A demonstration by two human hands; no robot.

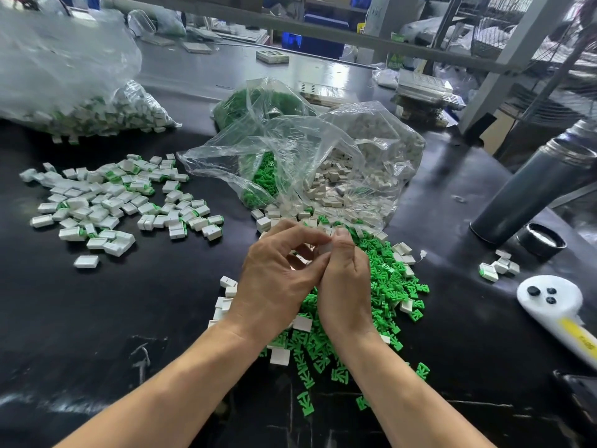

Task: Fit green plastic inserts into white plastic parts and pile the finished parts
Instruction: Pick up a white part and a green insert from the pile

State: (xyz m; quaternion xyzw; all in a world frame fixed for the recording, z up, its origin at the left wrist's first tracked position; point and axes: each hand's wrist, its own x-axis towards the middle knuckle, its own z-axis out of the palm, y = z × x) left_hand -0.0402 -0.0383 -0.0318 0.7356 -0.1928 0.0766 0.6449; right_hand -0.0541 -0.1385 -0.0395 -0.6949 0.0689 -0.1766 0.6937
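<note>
- 2 hands meet at frame centre; left hand and right hand both pinch 1 white part between curled fingertips.
- Part sits at 12 o'clock of both palms, equally near each; long axis hidden by fingers.
- Green inserts lie loose at 3 o'clock of the right hand.
- Finished pile lies at 10 o'clock, nearer the left hand, so likely the left drops it.

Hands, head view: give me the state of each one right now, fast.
Left hand: closed, fingers pinching the white part.
Right hand: closed on the same white part.
</note>
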